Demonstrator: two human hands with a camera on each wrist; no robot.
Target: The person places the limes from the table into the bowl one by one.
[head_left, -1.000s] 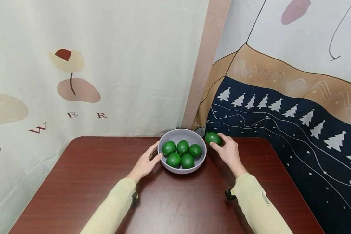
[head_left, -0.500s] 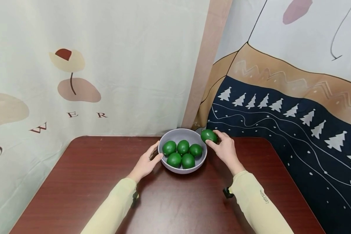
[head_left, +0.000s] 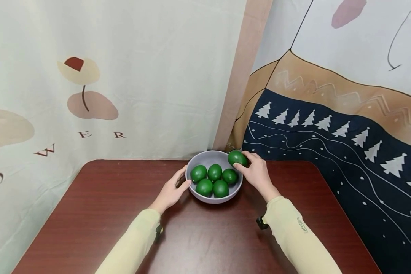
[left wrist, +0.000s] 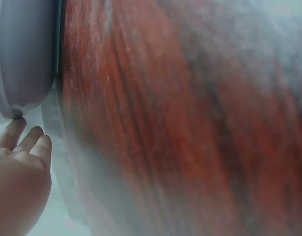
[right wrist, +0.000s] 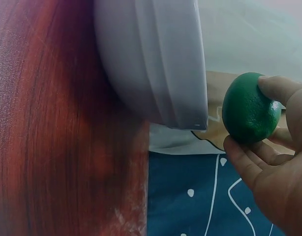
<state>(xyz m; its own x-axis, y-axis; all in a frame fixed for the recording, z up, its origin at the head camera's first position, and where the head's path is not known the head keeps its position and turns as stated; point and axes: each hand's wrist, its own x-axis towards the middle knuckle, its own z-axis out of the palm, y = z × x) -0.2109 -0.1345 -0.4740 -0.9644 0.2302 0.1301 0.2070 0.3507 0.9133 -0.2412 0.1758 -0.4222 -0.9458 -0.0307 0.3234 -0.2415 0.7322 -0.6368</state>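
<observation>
A grey bowl (head_left: 214,199) stands at the table's far edge with several green limes (head_left: 204,187) inside. My right hand (head_left: 258,173) pinches one more lime (head_left: 237,158) between thumb and fingertips, over the bowl's right rim. In the right wrist view this lime (right wrist: 250,107) is above the bowl's rim, apart from the bowl (right wrist: 156,59). My left hand (head_left: 171,192) rests against the bowl's left side, thumb by the rim and fingers extended along the outside. The left wrist view has the fingers (left wrist: 30,140) by the bowl (left wrist: 25,49), the fingertips touching its wall.
Beneath the bowl is a dark red-brown wooden table (head_left: 116,220) with rounded far corners. A pale printed curtain (head_left: 150,76) hangs directly behind it. To the right hangs a navy cloth (head_left: 328,160) with white trees.
My right hand has carried its lime leftward, from beside the bowl to over its right rim. The left hand stays in place at the bowl, and the limes inside lie as before.
</observation>
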